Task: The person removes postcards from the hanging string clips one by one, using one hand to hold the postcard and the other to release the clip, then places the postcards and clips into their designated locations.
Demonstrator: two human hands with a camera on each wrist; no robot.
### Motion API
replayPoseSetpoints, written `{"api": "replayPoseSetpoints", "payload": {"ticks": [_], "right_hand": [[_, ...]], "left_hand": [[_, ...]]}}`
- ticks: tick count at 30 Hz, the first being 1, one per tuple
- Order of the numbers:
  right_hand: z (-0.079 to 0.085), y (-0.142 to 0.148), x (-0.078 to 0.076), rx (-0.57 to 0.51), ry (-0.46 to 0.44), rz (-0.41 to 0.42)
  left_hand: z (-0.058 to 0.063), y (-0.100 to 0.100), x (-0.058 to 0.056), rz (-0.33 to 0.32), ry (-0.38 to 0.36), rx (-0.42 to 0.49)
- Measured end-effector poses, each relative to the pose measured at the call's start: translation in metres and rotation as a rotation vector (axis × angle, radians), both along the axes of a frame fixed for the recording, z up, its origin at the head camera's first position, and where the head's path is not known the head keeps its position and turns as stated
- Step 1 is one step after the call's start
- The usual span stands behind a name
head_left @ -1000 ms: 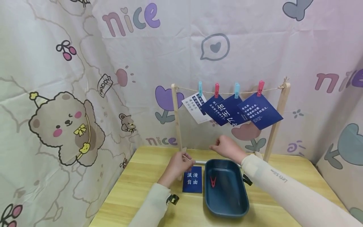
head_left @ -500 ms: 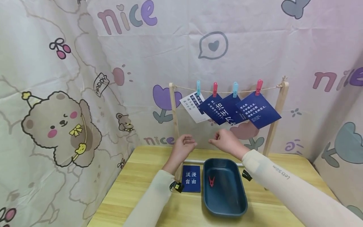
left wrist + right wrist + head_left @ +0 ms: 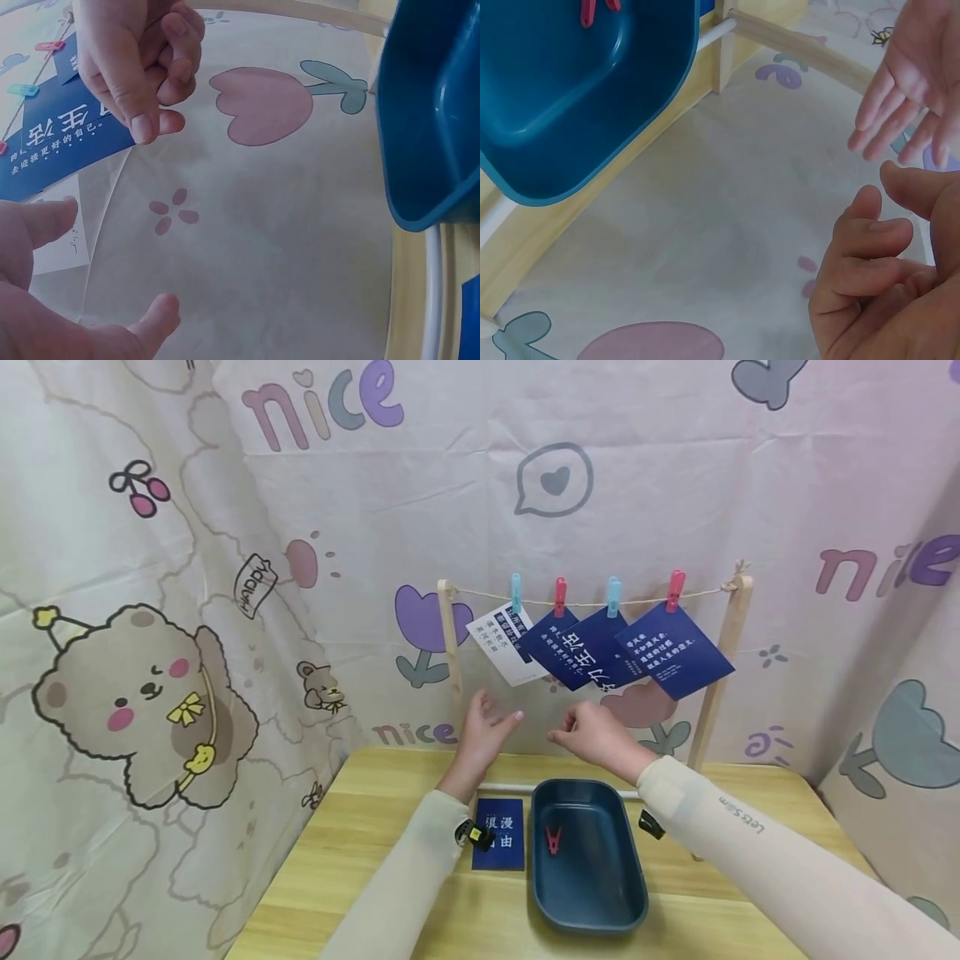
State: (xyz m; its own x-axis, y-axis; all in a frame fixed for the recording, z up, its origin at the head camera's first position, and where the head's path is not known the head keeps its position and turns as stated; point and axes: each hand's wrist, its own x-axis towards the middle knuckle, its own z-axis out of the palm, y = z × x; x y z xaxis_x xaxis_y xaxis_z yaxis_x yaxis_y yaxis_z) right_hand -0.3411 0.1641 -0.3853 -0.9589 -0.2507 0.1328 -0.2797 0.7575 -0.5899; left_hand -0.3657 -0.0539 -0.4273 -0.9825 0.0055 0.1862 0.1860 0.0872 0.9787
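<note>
My left hand (image 3: pixel 483 735) is raised near the rack's left post, fingers extended and thumb apart; it holds nothing. To its right, my right hand (image 3: pixel 596 735) hangs below the cards with loosely curled fingers, and the right wrist view shows a gap between thumb and fingers. Above both hands, a white card (image 3: pixel 504 652) and several blue cards (image 3: pixel 678 652) hang from a string by red and light-blue clothespins (image 3: pixel 613 597). A blue card (image 3: pixel 506 858) with white characters lies on the table, partly covered by the left wrist's camera. Beside it, a red clothespin (image 3: pixel 553 841) lies in a dark-blue tray (image 3: pixel 588 893).
The wooden rack has a left post (image 3: pixel 450 639) and a right post (image 3: pixel 716 702), with a white rod (image 3: pixel 506 788) running low behind the tray. The wooden table (image 3: pixel 300 902) backs onto a patterned cloth (image 3: pixel 337 527) that also hangs at both sides.
My left hand has risen from beside the card on the table, and its fingers have spread. My right hand has stayed nearly in place. The head view has shifted slightly.
</note>
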Motion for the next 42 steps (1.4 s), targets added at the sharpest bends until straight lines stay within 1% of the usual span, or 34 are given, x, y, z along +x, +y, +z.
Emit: {"api": "replayPoseSetpoints", "payload": {"ticks": [7, 13, 17, 23, 29, 34, 38, 42], "right_hand": [[-0.004, 0.004, 0.001, 0.003, 0.011, -0.006], [-0.004, 0.009, 0.003, 0.000, 0.006, -0.008], [0.001, 0.011, 0.003, 0.014, 0.009, -0.013], [0.016, 0.012, 0.001, 0.045, 0.078, -0.011], [0.036, 0.011, 0.002, 0.019, 0.107, -0.022], [0.051, 0.007, 0.003, 0.011, 0.136, -0.024], [0.062, 0.000, 0.001, -0.004, 0.191, -0.014], [0.071, -0.008, -0.001, -0.014, 0.248, -0.001]], "left_hand": [[0.007, 0.006, -0.010, -0.043, 0.019, 0.089], [0.016, 0.013, -0.012, -0.070, 0.049, 0.170], [0.020, 0.014, -0.011, -0.081, 0.060, 0.182], [0.022, 0.017, -0.009, -0.112, 0.071, 0.227], [0.019, 0.018, -0.007, -0.164, 0.096, 0.271], [0.019, 0.016, -0.003, -0.191, 0.103, 0.246], [0.018, 0.014, -0.001, -0.197, 0.098, 0.225], [0.017, 0.012, 0.001, -0.201, 0.097, 0.223]]}}
